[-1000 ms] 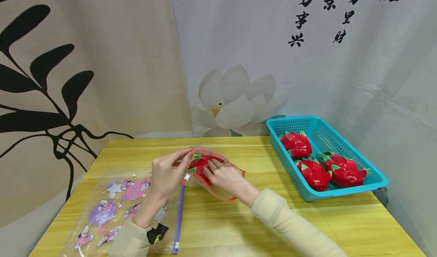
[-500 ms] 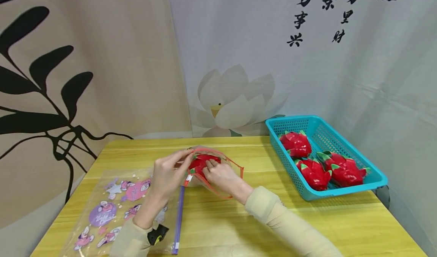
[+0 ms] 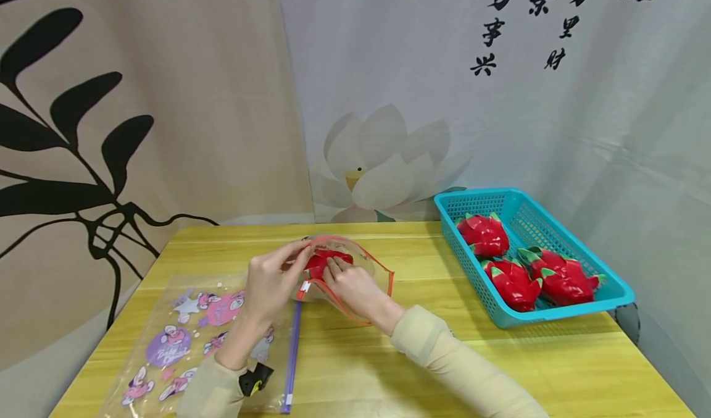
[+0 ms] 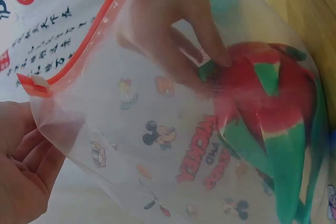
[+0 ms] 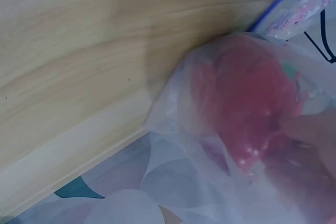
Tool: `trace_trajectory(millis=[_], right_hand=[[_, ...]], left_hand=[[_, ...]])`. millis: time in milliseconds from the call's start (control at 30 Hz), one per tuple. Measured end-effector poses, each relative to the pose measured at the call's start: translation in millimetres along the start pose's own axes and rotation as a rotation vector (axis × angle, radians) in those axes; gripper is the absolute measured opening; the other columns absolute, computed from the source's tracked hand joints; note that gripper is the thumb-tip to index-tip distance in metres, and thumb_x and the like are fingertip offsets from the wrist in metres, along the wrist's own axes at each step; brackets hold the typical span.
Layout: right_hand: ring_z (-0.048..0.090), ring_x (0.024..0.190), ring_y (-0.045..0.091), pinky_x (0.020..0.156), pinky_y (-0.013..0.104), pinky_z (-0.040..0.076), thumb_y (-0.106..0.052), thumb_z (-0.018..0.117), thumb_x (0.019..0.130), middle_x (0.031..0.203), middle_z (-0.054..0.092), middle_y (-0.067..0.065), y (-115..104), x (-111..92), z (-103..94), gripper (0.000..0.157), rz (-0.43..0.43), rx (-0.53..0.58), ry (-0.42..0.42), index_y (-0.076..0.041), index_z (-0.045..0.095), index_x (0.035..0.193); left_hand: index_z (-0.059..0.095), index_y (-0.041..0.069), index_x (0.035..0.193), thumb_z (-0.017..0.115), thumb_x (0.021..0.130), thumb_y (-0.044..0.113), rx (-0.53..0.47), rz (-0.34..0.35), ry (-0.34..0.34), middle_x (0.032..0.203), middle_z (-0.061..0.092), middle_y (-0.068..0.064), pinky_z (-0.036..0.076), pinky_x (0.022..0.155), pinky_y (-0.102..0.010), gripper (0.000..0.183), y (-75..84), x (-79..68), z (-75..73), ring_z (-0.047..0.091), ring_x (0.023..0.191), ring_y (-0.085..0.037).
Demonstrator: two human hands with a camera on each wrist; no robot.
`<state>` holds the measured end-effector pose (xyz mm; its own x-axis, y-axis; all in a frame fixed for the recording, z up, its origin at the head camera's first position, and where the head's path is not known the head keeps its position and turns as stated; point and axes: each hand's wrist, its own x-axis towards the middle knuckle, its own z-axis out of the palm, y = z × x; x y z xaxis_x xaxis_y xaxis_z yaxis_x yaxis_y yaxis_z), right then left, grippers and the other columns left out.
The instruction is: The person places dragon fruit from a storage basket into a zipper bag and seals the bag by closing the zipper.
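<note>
My left hand (image 3: 274,285) pinches the left corner of a clear zip bag (image 4: 113,140), next to its white slider. The bag has an orange-red zip edge and printed cartoon figures, and its mouth gapes. My right hand (image 3: 355,288) reaches in through the mouth, fingers and thumb on a glossy red dragon fruit (image 4: 283,103) with green scales. Through the cloudy plastic in the left wrist view, the fruit appears near the bag's bottom. Fingers and fruit blur together behind the film in the right wrist view.
A blue basket (image 3: 478,282) stands at the right with several red dragon fruits (image 3: 511,284) inside. Flat on the table's left lies another clear bag (image 3: 213,344) with a purple zip edge. The wooden table (image 3: 355,375) ends at a printed curtain (image 3: 389,66) behind.
My right hand has shifted slightly left and deeper into the bag, and the dragon fruit sits lower inside it. My left hand keeps its hold on the bag's corner.
</note>
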<state>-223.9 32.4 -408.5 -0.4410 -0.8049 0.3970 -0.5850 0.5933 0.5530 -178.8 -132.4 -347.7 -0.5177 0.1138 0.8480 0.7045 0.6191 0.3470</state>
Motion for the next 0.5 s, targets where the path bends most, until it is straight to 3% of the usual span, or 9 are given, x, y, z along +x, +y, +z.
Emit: trace_trajectory(millis=[200, 300, 500], right_hand=[[0.061, 0.107, 0.018, 0.078, 0.025, 0.055, -0.029, 0.057, 0.09, 0.122, 0.061, 0.006, 5, -3, 0.1, 0.037, -0.025, 0.066, -0.017, -0.02, 0.057, 0.126], [0.059, 0.112, 0.019, 0.088, 0.028, 0.051, -0.035, 0.056, 0.089, 0.125, 0.06, 0.006, 9, -5, -1.5, 0.041, -0.044, 0.097, -0.021, -0.024, 0.053, 0.129], [0.06, 0.111, 0.018, 0.097, 0.031, 0.046, -0.038, 0.054, 0.088, 0.12, 0.063, 0.003, 16, -9, -3.0, 0.04, -0.055, 0.16, 0.096, -0.024, 0.057, 0.126]], left_hand=[[0.07, -0.003, 0.09, 0.067, 0.078, -0.001, 0.012, -0.015, -0.005, 0.082, 0.072, -0.015, 0.053, 0.054, -0.017, 0.012, -1.8, 3.2, -0.1, 0.07, 0.066, -0.02], [0.07, -0.003, 0.09, 0.067, 0.078, -0.001, 0.023, -0.008, -0.009, 0.082, 0.072, -0.015, 0.053, 0.054, -0.018, 0.012, -3.0, 3.3, -0.3, 0.069, 0.066, -0.02], [0.07, -0.002, 0.09, 0.069, 0.076, -0.002, 0.034, 0.004, -0.008, 0.081, 0.072, -0.015, 0.053, 0.054, -0.017, 0.014, -7.0, 0.2, -2.3, 0.069, 0.065, -0.019]])
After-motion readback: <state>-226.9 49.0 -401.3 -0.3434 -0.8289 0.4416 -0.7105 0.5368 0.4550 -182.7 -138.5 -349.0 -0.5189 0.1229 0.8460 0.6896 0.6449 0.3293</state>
